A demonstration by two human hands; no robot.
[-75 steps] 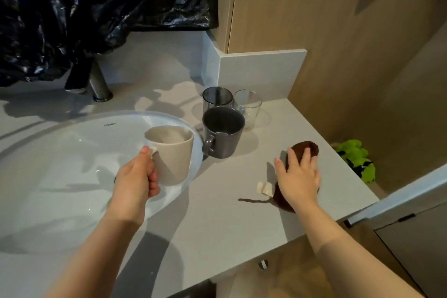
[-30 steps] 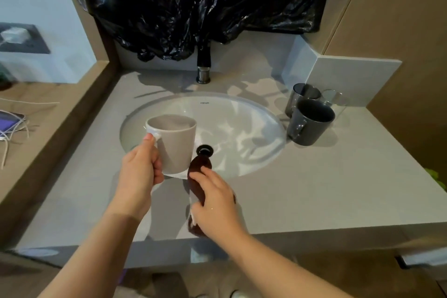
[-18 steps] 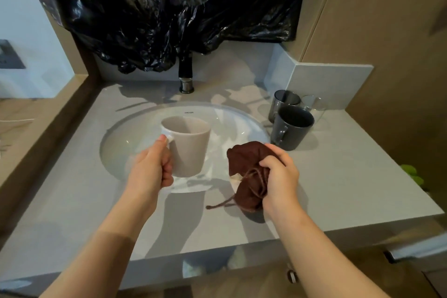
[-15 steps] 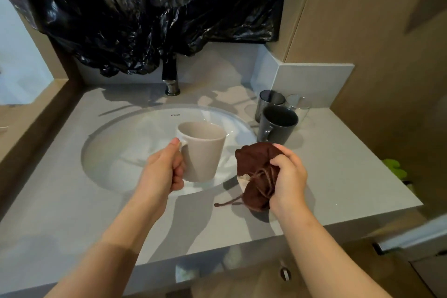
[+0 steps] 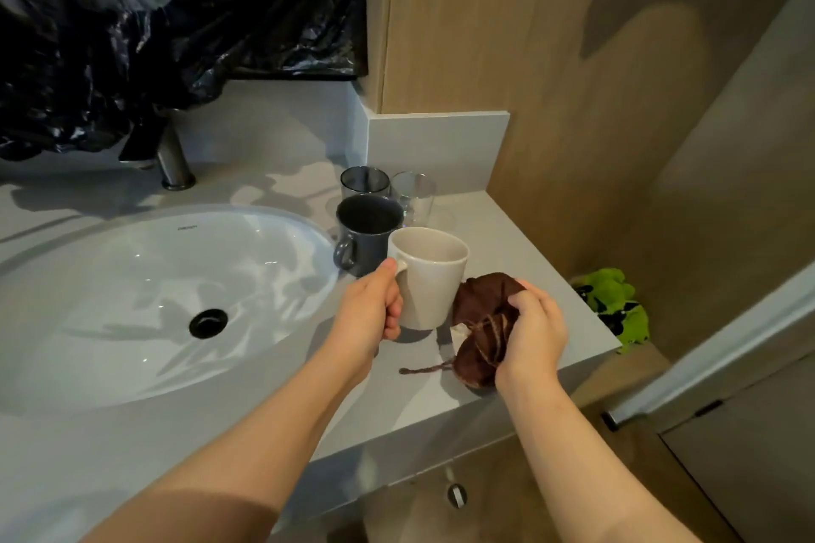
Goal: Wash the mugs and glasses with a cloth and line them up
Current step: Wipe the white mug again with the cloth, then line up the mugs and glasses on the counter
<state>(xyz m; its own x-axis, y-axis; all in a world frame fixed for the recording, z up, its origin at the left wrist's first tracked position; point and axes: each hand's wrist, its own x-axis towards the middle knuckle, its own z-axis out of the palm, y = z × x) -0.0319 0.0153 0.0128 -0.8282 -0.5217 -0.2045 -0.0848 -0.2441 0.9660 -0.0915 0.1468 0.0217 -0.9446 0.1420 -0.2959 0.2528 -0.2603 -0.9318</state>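
My left grip (image 5: 370,315) is curled round the handle of a tall beige ceramic mug (image 5: 430,278), with the thumb on top of the handle. It holds the mug upright over the grey stone desk (image 5: 507,242); I cannot tell whether the base touches the desk. My right grip (image 5: 533,331) is closed on a bunched dark brown cloth (image 5: 483,295), just to the right of the mug and close against its wall. A thin brown string (image 5: 423,369) from the cloth trails onto the desk on my side of the mug, and a small pale tag (image 5: 460,328) shows between cloth and mug.

Just beyond my left grip stands a dark grey ceramic mug (image 5: 368,229), upright, with its handle turned toward the basin. It is so close behind the beige mug that the two overlap in view. Behind it, a smoky grey glass tumbler (image 5: 364,181) and a clear glass tumbler (image 5: 414,194) stand side by side near the pale backsplash corner. These three crowd the desk beyond the mug I hold.

Left of my left grip lies the white oval sink basin (image 5: 132,278) with its round black drain (image 5: 208,323). At its far side stands a metal faucet (image 5: 174,159), its top hidden under crumpled black plastic sheeting (image 5: 154,13). Right of my right grip the desk ends at a wooden wall panel (image 5: 507,35). Lower down, on the floor, lies a bright green soft thing (image 5: 613,304).
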